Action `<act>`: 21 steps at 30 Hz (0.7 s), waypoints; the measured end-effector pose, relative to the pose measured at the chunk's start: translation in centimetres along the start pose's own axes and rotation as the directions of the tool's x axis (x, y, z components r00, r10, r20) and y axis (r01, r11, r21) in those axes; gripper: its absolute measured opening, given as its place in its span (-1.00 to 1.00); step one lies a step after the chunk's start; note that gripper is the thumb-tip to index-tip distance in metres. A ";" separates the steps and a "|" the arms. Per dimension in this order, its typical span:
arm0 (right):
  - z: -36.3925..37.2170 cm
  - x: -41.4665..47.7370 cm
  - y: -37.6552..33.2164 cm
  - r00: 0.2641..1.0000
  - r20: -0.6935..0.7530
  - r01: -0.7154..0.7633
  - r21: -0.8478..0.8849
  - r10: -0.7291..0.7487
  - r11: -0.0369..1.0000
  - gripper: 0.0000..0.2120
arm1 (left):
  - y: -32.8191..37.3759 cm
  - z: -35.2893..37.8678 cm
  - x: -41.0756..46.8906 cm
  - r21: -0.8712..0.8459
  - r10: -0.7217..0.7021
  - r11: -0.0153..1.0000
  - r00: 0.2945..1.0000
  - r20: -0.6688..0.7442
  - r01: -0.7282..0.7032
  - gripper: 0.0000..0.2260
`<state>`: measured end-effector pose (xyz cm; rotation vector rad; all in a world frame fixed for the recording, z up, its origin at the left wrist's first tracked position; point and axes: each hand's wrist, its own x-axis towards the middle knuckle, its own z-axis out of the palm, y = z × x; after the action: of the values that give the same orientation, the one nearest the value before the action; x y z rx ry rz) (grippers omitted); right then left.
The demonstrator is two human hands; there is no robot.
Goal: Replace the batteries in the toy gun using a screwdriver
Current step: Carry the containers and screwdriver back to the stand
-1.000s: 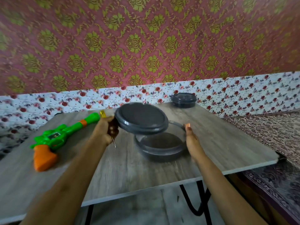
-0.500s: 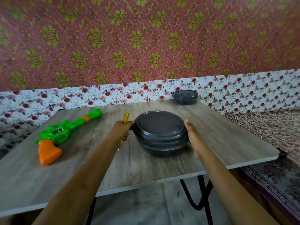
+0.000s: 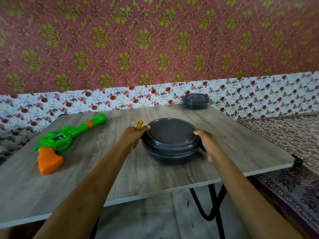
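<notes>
A green toy gun (image 3: 69, 135) with an orange grip lies on the left of the wooden table (image 3: 241, 149). In the middle stands a round dark grey container (image 3: 170, 145) with its lid on. My left hand (image 3: 135, 135) grips a yellow-handled screwdriver (image 3: 139, 124) and its thumb presses the lid's left rim. My right hand (image 3: 206, 142) holds the container's right side, thumb on the lid's rim and fingers curled round the wall.
A second, smaller dark container (image 3: 196, 101) with a lid sits at the table's far right corner by the floral wall. A patterned bed cover (image 3: 284, 135) lies to the right of the table. Black table legs (image 3: 212, 209) show below the front edge.
The lid, lifted in my left hand a second ago, has come down onto the container. Both hands now press its rim. The view has shifted slightly.
</notes>
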<state>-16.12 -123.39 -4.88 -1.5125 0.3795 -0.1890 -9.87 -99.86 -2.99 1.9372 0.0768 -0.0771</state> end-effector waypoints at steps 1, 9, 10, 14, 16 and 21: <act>-0.1 0.0 0.0 1.000 0.006 -0.006 -0.006 0.006 1.000 -0.92 | 0.2 0.0 0.1 0.000 -0.012 1.000 1.000 0.011 0.012 -0.67; -0.3 0.9 1.0 0.995 0.057 -0.078 0.014 0.077 0.997 -0.57 | 0.3 -0.6 0.6 -0.152 -0.214 0.961 0.969 0.121 0.231 -0.73; -0.4 1.1 1.2 0.996 0.043 -0.074 0.015 0.074 0.997 -0.60 | 0.0 -0.5 0.7 -0.181 -0.227 0.952 0.966 0.122 0.246 -0.74; -0.1 1.3 0.9 0.999 -0.017 -0.049 0.030 0.049 0.998 -0.76 | -0.3 -0.1 0.9 -0.264 -0.223 0.932 0.967 0.121 0.248 -0.78; 0.2 1.3 0.8 0.998 -0.054 -0.020 0.055 0.023 0.998 -0.79 | -0.4 0.1 1.0 -0.266 -0.214 0.935 0.972 0.101 0.233 -0.79; 0.6 1.5 1.1 0.994 -0.102 0.053 0.098 -0.043 0.994 -0.89 | -0.3 0.5 1.0 -0.250 -0.206 0.944 0.977 0.058 0.214 -0.77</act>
<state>-14.60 -123.32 -6.14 -1.4173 0.4074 -0.3181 -8.93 -100.20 -3.50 1.6643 0.2615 -0.2290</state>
